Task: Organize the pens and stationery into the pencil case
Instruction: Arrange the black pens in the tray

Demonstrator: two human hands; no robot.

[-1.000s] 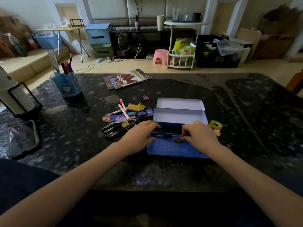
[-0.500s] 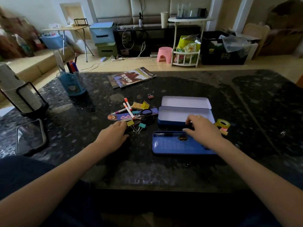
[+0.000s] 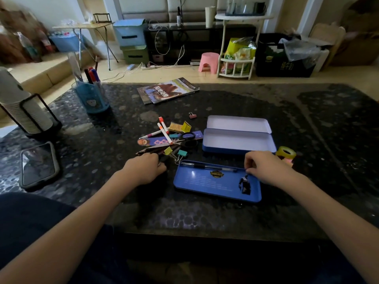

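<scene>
The blue tin pencil case (image 3: pixel 238 140) lies open and empty, lid (image 3: pixel 238 124) flat behind it. In front lies its blue tray (image 3: pixel 205 182) holding a black pen (image 3: pixel 205 166). My right hand (image 3: pixel 268 168) pinches the tray's far right rim, fingers curled. My left hand (image 3: pixel 143 168) curls around dark pens (image 3: pixel 146 151) at the near edge of the stationery pile. That pile holds white markers (image 3: pixel 164 130), a purple ruler (image 3: pixel 160 141), scissors (image 3: pixel 188 138), binder clips (image 3: pixel 182 153) and a yellow eraser (image 3: pixel 179 127). A tape roll (image 3: pixel 286 152) sits right of the case.
On the dark stone table (image 3: pixel 307 119) a blue pen holder (image 3: pixel 92 98) stands at the back left beside a stack of paper cups (image 3: pixel 20 105). A phone (image 3: pixel 39 165) lies left, a magazine (image 3: pixel 168 90) behind the pile. A small clip (image 3: pixel 192 115) lies apart.
My left hand left the tray and went left onto the dark pens, closing around them. My right hand slid to the tray's right end. The black pen now lies uncovered in the tray.
</scene>
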